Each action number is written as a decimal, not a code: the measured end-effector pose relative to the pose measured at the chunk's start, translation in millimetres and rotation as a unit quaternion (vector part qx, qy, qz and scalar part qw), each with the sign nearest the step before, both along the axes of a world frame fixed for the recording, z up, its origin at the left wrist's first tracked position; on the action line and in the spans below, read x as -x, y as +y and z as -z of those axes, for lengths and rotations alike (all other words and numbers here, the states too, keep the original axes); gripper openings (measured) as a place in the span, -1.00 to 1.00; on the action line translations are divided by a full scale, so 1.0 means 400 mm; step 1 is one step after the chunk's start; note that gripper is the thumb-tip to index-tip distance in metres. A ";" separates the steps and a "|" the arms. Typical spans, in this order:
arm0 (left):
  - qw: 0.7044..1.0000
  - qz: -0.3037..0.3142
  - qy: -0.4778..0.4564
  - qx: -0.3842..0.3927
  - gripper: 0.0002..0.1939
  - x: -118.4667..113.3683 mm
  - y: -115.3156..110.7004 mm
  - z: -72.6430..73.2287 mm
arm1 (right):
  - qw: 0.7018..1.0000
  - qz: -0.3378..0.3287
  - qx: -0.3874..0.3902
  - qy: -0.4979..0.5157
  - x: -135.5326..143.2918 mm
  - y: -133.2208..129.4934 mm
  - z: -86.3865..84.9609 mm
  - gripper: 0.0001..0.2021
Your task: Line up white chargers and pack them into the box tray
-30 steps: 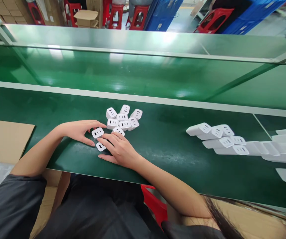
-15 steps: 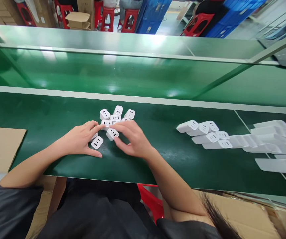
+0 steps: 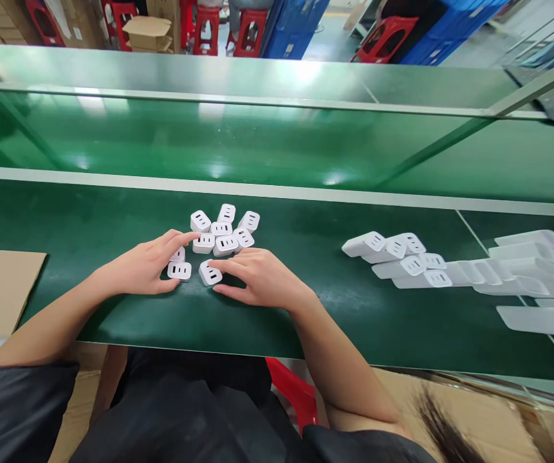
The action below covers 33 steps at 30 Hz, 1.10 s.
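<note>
A loose group of white USB chargers [image 3: 221, 229] stands on the green bench, faces with port slots turned up. My left hand [image 3: 148, 262] is open at the group's left side, thumb and index finger spread around two chargers [image 3: 179, 271]. Its index fingertip touches another charger [image 3: 203, 244] in the group. My right hand [image 3: 262, 278] has its index finger on the near charger [image 3: 210, 274] and its thumb at that charger's lower right side. This charger sits a little apart from the others. My fingers partly cover some of the pieces.
More white chargers [image 3: 397, 247] lie on their sides in rows to the right, with further white pieces [image 3: 532, 267] beyond them. A cardboard sheet [image 3: 4, 286] rests at the bench's left. Behind the bench are a raised shelf [image 3: 257, 77], red stools [image 3: 248, 32] and blue crates [image 3: 293, 29].
My right hand has drawn the near charger toward me and slightly left, away from the group. My left hand has moved a little left, and the charger by its thumb now sits straighter.
</note>
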<state>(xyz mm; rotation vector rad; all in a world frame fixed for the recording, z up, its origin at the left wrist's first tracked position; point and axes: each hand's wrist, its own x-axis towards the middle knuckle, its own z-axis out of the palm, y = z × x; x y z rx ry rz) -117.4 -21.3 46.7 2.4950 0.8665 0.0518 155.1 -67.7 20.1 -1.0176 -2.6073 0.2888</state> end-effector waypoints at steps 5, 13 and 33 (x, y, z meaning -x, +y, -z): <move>0.995 0.062 -0.031 0.077 -0.12 0.024 0.023 -0.002 | 0.998 -0.033 0.041 -0.021 0.009 0.001 0.007 -0.55; 0.996 0.059 -0.002 0.062 -0.10 0.034 0.030 -0.019 | 0.996 0.075 -0.001 -0.046 0.045 0.000 0.030 -0.54; 0.992 0.121 0.013 -0.041 -0.12 0.017 -0.022 -0.043 | 0.974 0.184 0.008 0.130 0.029 0.004 0.022 -0.71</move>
